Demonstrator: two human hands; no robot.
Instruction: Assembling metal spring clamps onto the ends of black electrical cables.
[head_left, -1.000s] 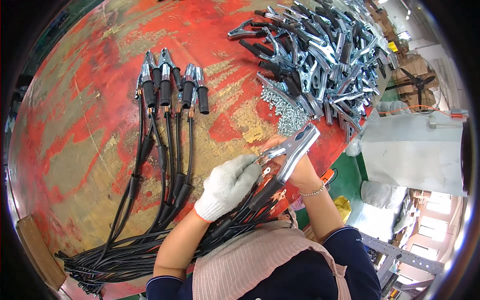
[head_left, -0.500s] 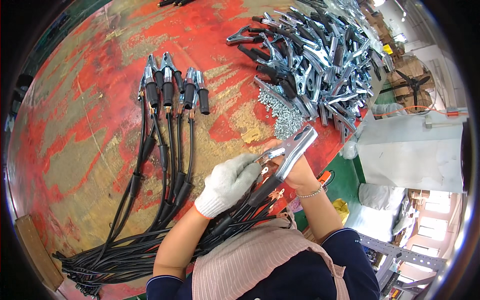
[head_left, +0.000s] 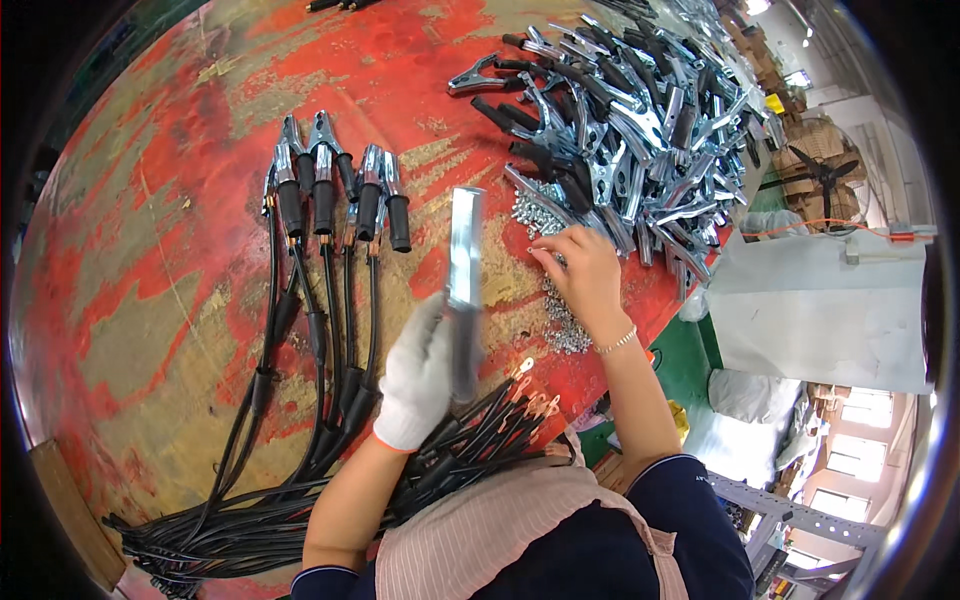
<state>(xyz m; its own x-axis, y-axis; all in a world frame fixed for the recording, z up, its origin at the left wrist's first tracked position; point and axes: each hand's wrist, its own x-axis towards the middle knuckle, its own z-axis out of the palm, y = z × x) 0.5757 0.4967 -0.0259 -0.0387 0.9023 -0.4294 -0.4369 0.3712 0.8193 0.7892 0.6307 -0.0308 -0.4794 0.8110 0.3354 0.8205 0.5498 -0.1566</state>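
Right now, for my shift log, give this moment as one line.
left hand: gloved, holds metal clamp upright | right hand: bare, on screw pile | red table

Left hand [head_left: 420,375] is wearing a white glove, fingers curling shut around what it's gripping, forearm coming up bare from the lower edge, wrist roughly straight. Right hand [head_left: 582,268] is bare, reaching further forward, palm facing down, fingers bending with the tips pinching downward. A thin bracelet is sitting on the right wrist; dark sleeves are covering both upper arms.
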